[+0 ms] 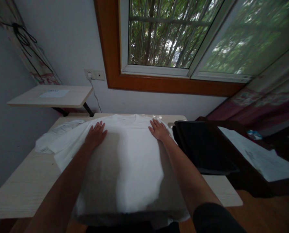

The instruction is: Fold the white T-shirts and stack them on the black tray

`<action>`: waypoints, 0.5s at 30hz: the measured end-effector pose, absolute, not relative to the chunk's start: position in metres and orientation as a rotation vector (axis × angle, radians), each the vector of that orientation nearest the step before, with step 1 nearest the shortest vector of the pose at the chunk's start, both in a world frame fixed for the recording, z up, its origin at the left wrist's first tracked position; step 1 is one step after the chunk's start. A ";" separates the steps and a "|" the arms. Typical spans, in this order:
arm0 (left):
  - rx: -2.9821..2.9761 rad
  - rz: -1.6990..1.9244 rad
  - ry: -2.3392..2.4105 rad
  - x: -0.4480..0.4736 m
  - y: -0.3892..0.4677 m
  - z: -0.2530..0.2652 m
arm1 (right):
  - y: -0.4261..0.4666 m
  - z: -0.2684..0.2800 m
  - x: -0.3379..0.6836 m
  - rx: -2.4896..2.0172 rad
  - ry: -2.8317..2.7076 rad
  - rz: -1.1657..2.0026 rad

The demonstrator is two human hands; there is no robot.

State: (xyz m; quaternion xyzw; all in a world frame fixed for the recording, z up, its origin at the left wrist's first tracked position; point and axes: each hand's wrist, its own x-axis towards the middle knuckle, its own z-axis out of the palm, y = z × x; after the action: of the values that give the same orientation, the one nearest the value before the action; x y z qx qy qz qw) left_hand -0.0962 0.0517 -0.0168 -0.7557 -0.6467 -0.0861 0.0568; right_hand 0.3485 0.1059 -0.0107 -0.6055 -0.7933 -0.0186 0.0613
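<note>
A white T-shirt [137, 155] is spread over the light wood table, its neckline at the far side and its hem hanging over the near edge. My left hand [95, 134] lies flat on the shirt's left shoulder area, fingers stretched out. On the opposite shoulder rests my right hand [158, 129], also flat with its fingers apart. The shirt's left sleeve reaches toward a crumpled white cloth [59, 134]. Much of the right sleeve is hidden by my right hand and forearm.
At the back left a raised shelf [49, 97] carries a paper sheet. Dark folded fabric [205, 145] lies on the right of the table [20, 187]. Beyond it is a dark surface with a white sheet [258, 155]. A cable [95, 94] hangs from the wall socket.
</note>
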 end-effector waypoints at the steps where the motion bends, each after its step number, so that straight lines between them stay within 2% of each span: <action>1: -2.284 -0.263 -1.957 -0.097 0.045 -0.016 | 0.105 -0.011 0.349 -1.830 -2.399 -0.058; 15: -2.271 -0.368 -1.905 -0.090 -0.070 -0.020 | 0.083 -0.011 0.352 -1.801 -2.332 -0.132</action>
State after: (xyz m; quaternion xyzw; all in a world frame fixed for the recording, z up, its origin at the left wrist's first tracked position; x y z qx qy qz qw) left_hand -0.0895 -0.0704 -0.0196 -0.7580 -0.6359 -0.1228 0.0770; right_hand 0.3518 0.0826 -0.0108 -0.6078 -0.7870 -0.0446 0.0958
